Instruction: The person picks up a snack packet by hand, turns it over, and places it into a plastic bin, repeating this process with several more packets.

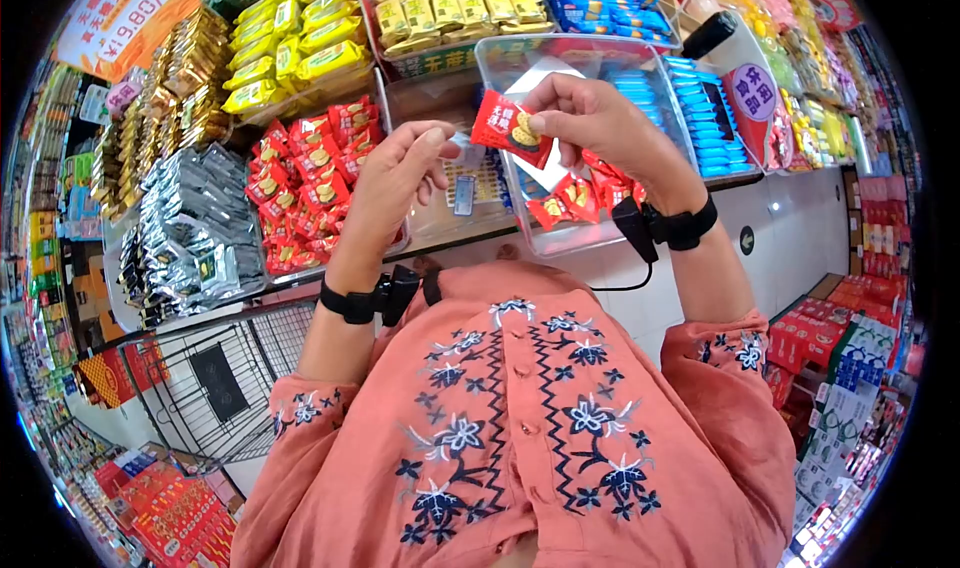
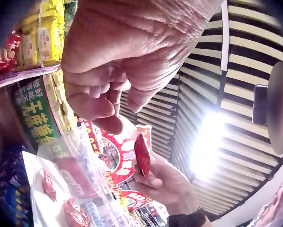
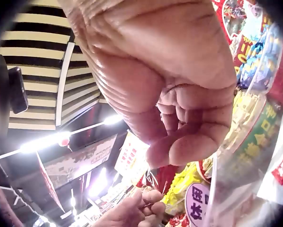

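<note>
My right hand [image 1: 540, 123] is raised in front of the shelf and pinches a small red snack packet [image 1: 505, 126] between thumb and fingers. The left wrist view shows that same packet [image 2: 142, 156] edge-on in the right hand [image 2: 158, 182]. Just left of the packet is my left hand [image 1: 432, 148], with fingers loosely curled and nothing in it. Behind both hands stands a clear plastic bin [image 1: 560, 40] with a few similar red packets [image 1: 575, 196] at its near end. In the right wrist view the curled right hand [image 3: 184, 142] fills the frame, and the left hand [image 3: 132, 210] shows below it.
The shelf carries bins of red packets [image 1: 305, 178], silver packets [image 1: 195, 223], yellow packets [image 1: 290, 43] and blue packets [image 1: 700, 118]. A wire basket [image 1: 235, 378] stands low on the left. Red cartons [image 1: 815, 333] are stacked on the floor at the right.
</note>
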